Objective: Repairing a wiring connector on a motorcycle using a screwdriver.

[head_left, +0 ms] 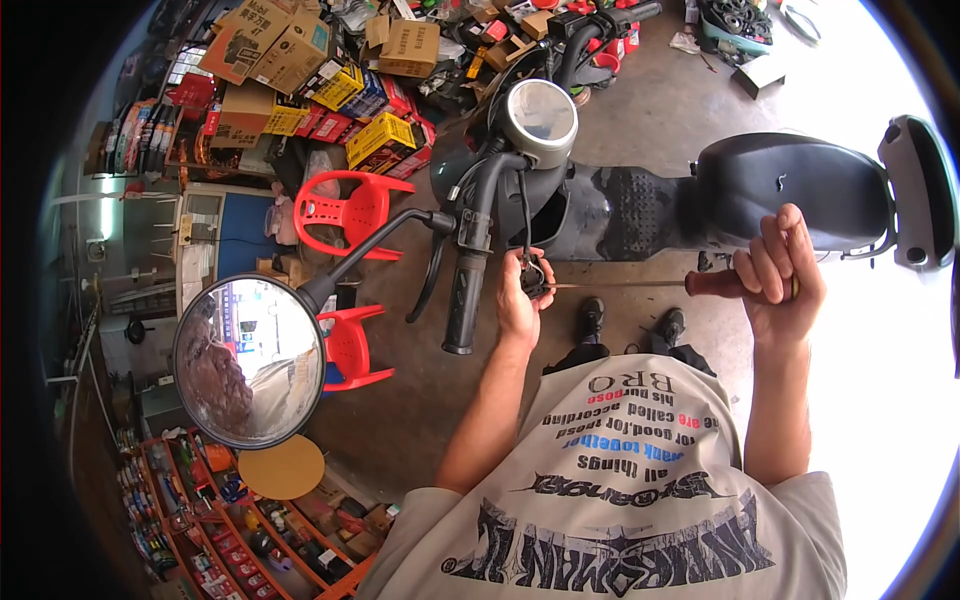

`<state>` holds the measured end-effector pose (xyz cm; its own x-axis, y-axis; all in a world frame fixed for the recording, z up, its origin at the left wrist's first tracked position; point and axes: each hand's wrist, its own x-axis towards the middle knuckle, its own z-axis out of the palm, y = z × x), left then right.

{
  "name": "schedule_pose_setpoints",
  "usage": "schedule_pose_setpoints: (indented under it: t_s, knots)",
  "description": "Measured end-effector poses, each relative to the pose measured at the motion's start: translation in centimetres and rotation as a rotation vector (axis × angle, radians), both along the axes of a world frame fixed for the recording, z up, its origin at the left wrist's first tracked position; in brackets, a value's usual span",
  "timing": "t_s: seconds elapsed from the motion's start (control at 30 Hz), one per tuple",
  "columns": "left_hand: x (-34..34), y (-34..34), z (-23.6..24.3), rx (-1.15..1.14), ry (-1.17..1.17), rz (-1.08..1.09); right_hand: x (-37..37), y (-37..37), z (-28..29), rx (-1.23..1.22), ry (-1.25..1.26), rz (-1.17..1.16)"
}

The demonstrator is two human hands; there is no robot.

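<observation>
My left hand holds a small black part on the end of a dark cable that hangs from the scooter's handlebar. My right hand grips a screwdriver by its reddish-brown handle; its long thin shaft reaches left to the part, where the exact contact of the tip is too small to tell. The handlebar's black grip is just left of my left hand. Behind the hands lie the scooter's dark footboard and black seat.
A round mirror juts out at the left. Red plastic chairs, piled cartons and a cluttered orange shelf unit stand along the left and top. A grey rear backrest ends the scooter at the right, above the concrete floor.
</observation>
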<state>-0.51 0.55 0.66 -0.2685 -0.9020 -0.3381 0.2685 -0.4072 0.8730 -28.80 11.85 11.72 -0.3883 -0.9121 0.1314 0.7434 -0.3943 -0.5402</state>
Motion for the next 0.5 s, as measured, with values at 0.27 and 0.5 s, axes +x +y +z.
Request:
schedule_pose_setpoints:
  t_s: [0.27, 0.5]
  knots:
    - [0.5, -0.6, 0.7, 0.052, -0.061, -0.055, -1.5, 0.0, 0.0, 0.309, 0.471, 0.007]
    - [0.9, -1.0, 0.8, 0.046, -0.049, -0.082, -5.2, -0.2, 3.7, 0.616, 0.950, 0.748]
